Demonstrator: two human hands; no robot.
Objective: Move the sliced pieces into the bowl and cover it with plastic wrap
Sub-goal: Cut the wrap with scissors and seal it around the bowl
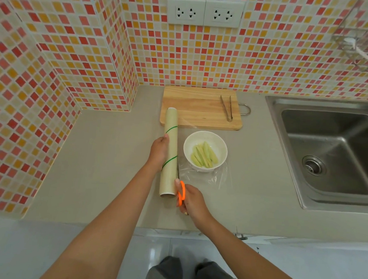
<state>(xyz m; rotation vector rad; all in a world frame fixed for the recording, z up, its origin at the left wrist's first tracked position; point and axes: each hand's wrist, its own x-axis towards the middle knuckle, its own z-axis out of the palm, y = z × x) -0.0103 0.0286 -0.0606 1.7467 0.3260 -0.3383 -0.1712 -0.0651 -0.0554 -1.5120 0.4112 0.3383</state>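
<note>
grey counter [105,156] under mosaic tile: sliced pieces [203,156] already sit in the bowl [221,145] under drawn film. left hand [159,149] grips the plastic wrap roll [170,151] at the bowl's nine o'clock; right hand [191,200] grips orange scissors [180,191] at seven. cutting seems underway; next, snip straight along the roll.

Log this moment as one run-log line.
left hand holds wrap roll | right hand grips scissors, cutting film | slices in bowl | film over bowl, uncut

Left hand [159,149] on wrap roll [170,153], right hand [191,200] gripping scissors [181,190].
</note>
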